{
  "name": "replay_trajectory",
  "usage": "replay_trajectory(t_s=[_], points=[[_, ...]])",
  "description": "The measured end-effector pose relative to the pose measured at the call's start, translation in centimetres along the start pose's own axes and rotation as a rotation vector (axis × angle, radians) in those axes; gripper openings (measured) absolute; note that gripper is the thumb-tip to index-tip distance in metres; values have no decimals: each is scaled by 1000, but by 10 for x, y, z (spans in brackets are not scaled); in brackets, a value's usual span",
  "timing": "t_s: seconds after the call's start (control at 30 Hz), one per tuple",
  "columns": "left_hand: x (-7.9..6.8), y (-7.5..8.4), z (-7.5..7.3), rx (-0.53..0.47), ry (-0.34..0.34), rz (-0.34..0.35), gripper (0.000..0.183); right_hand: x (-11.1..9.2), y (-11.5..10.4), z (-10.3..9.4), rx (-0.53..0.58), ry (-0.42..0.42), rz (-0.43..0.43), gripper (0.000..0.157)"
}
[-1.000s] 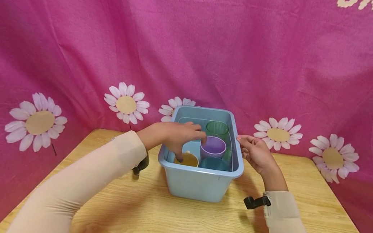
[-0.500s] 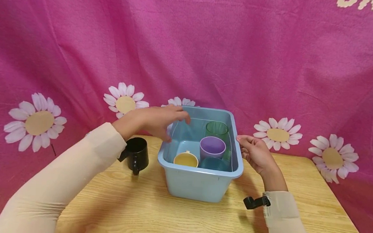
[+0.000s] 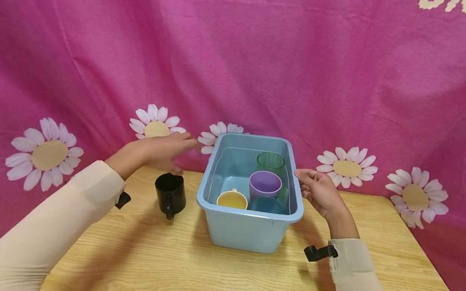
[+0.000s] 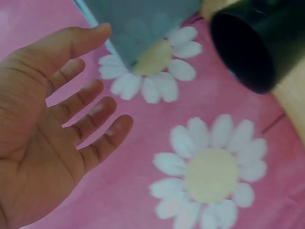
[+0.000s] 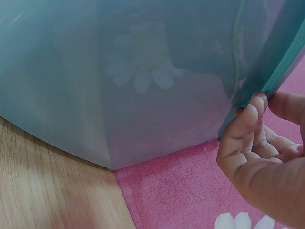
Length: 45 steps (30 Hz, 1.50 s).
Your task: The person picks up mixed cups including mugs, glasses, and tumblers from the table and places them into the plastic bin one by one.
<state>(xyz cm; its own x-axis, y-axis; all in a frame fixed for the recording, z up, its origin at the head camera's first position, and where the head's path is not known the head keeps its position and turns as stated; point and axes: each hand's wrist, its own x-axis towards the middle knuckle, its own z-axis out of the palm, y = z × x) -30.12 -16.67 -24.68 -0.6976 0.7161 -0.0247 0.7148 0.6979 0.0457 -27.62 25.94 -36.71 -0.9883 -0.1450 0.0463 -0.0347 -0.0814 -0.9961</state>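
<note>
A light blue plastic tub (image 3: 247, 230) stands on the table. Inside it are a yellow cup (image 3: 232, 199), a purple cup (image 3: 265, 184), a green glass (image 3: 271, 161) and a teal cup (image 3: 268, 205). My right hand (image 3: 322, 194) pinches the tub's right rim between thumb and fingers, which the right wrist view shows close up. Left of the tub, a black mug (image 3: 170, 195) stands upright with its handle toward me. Just above and behind that mug hovers my left hand (image 3: 157, 151), its fingers spread and relaxed, holding nothing.
The wooden table (image 3: 224, 275) extends around the tub and mug. Close behind it hangs a pink cloth (image 3: 238, 64) printed with white daisies. A small black camera (image 3: 320, 253) is strapped to the right wrist.
My left hand has moved left, from over the cups in the tub to above the black mug, which has come into full sight. My right hand stays on the rim.
</note>
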Motion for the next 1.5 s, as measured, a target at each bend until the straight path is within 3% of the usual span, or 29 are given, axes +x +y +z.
replay_trajectory(t_s=[0.2, 0.37, 0.53, 0.63, 0.77, 1.0, 1.17, 1.5], points=[[-10, -20, 16, -25, -40, -75, 69, -2, 0, -2, -16, 10, 5, 27], [-15, -38, 38, -35, -89, -107, 75, -5, 0, -3, -12, 19, 17, 23], [-20, -51, 59, -103, -126, -72, 83, -4, 0, -3, -1, 6, 7, 22], [-22, -53, 68, -165, -126, -19, 89, -4, -1, -3, 7, 6, 12, 22], [-21, -56, 77, -175, -115, -2, 94, -3, -2, -3, 18, 4, 8, 18], [-19, -63, 94, -192, -80, 17, 85, -2, -2, -2, 13, 4, 2, 18], [-19, -67, 100, -242, -40, 61, 82, -2, -1, -1, 7, 6, -3, 18], [-20, -67, 96, -212, -41, 88, 77, -2, -2, 1, 37, -1, 3, 19]])
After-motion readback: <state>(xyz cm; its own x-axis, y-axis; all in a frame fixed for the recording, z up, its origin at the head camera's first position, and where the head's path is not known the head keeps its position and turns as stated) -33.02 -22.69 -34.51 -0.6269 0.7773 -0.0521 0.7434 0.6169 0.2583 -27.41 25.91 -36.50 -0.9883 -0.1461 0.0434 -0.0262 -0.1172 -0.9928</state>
